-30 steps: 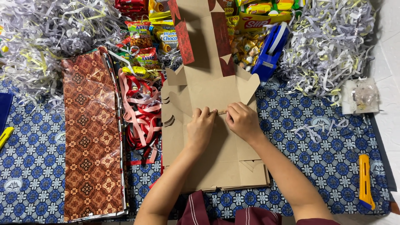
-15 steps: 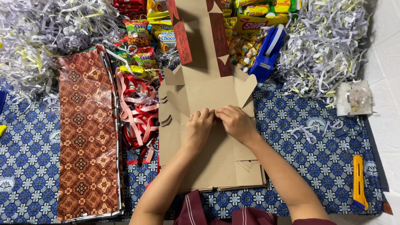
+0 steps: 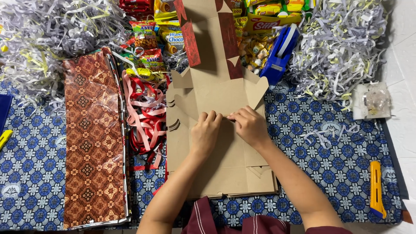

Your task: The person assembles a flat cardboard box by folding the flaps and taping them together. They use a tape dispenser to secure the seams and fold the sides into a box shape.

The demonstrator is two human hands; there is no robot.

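A flat, unfolded brown cardboard box (image 3: 225, 169) lies in the middle of a blue patterned cloth (image 3: 30, 169), its far flaps with red inner faces standing up. My left hand (image 3: 205, 134) and my right hand (image 3: 248, 126) rest side by side on the cardboard near its middle. The fingertips of both press on a fold line, and the two hands almost touch. Neither hand wraps around anything.
A brown batik-patterned sheet (image 3: 93, 138) and tangled red and pink ribbons (image 3: 145, 117) lie left of the box. Snack packets (image 3: 149, 41), a blue tape dispenser (image 3: 281, 54) and shredded paper (image 3: 342, 47) sit at the back. A yellow utility knife (image 3: 376, 188) lies at the right.
The view has shifted slightly. Both hands stay pressed on the cardboard fold, with little visible movement.
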